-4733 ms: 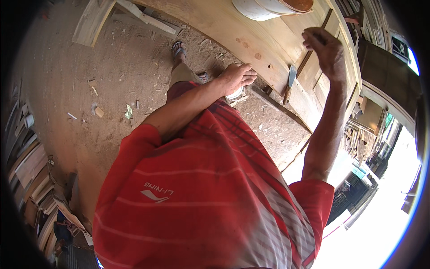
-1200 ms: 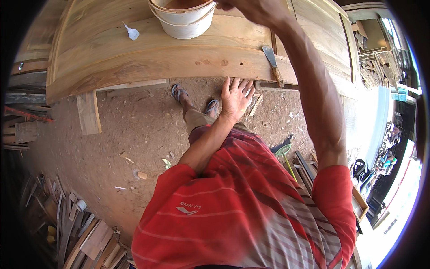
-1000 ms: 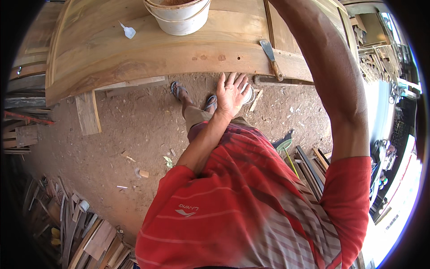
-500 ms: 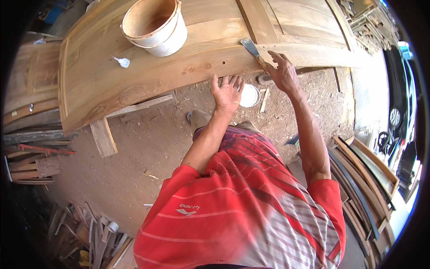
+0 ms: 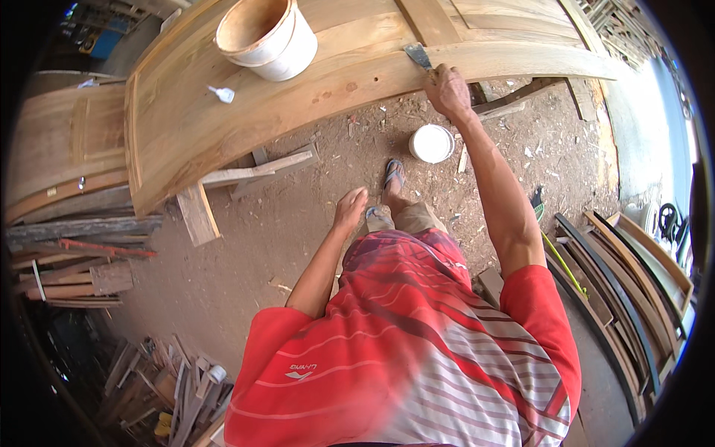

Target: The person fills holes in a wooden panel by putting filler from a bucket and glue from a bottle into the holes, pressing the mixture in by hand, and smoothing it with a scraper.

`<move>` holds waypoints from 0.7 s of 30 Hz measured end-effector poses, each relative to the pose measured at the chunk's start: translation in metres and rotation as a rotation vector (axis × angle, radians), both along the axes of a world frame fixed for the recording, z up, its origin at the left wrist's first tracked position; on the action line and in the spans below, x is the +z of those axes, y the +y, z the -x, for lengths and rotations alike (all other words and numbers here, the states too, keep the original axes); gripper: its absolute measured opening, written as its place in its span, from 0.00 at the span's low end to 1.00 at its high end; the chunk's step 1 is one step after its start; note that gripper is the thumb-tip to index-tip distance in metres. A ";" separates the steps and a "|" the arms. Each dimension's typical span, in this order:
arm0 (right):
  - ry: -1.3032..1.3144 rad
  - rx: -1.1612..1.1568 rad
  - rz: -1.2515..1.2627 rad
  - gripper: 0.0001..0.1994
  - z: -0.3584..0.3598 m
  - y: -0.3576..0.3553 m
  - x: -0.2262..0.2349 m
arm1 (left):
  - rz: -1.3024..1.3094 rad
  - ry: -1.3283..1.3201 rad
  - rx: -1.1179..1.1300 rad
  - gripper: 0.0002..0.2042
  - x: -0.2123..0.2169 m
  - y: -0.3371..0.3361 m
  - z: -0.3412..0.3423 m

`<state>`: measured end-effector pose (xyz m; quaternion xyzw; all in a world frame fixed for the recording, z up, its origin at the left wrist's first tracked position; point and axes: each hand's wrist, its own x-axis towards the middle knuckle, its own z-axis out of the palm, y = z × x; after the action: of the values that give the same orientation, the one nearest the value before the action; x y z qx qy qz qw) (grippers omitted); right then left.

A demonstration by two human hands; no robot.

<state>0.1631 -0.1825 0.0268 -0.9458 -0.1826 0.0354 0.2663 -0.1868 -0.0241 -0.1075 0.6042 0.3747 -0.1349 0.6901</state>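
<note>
since a moment ago left hand (image 5: 350, 208) dropped off the door (image 5: 223, 119) edge, fingers loose, empty; right hand (image 5: 447, 88) grips scraper (image 5: 418, 55).

Right hand (image 5: 447, 88) outstretched, fingers closed; left hand (image 5: 350, 208) hanging low, open.

The wooden door panel (image 5: 246, 112) is lying flat across the upper part of the view, and everything else is sitting relative to it. A bucket (image 5: 267, 37) is standing on the panel near its far edge, with a small scrap (image 5: 222, 94) lying on the panel to the bucket's left. A putty knife (image 5: 418, 56) is resting on the panel to the bucket's right, with the right hand (image 5: 447, 89) at the panel's near edge just behind the knife. A round lid (image 5: 431, 143) is lying on the ground before the panel, below that hand. The left hand (image 5: 350, 208) is hanging before the panel, apart from it. A timber support (image 5: 197, 212) is sticking out from under the panel's left end, and stacked planks (image 5: 67, 253) are lying to the panel's left.
</note>
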 end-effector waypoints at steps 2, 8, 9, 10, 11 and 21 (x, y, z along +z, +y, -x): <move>-0.087 -0.010 -0.110 0.16 0.019 -0.016 -0.006 | -0.431 0.122 -0.111 0.27 -0.025 0.013 0.085; 0.317 -0.066 -0.282 0.19 0.167 -0.036 -0.025 | -0.056 0.543 0.508 0.10 -0.058 0.002 0.374; 0.241 -0.052 -0.331 0.17 0.179 -0.030 -0.036 | -0.016 0.587 0.559 0.10 -0.053 -0.005 0.408; 0.257 -0.067 -0.338 0.18 0.183 -0.027 -0.038 | 0.056 0.607 0.596 0.10 -0.054 -0.008 0.437; 0.266 -0.079 -0.343 0.18 0.183 -0.023 -0.036 | 0.122 0.595 0.606 0.10 -0.058 -0.010 0.456; 0.162 -0.162 -0.466 0.23 0.141 0.037 -0.070 | -0.052 0.357 0.350 0.21 0.016 0.003 0.226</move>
<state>0.0224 -0.1451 -0.0433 -0.8644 -0.0876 0.0464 0.4929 -0.4133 -0.0210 -0.0912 0.5143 0.5931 -0.1081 0.6099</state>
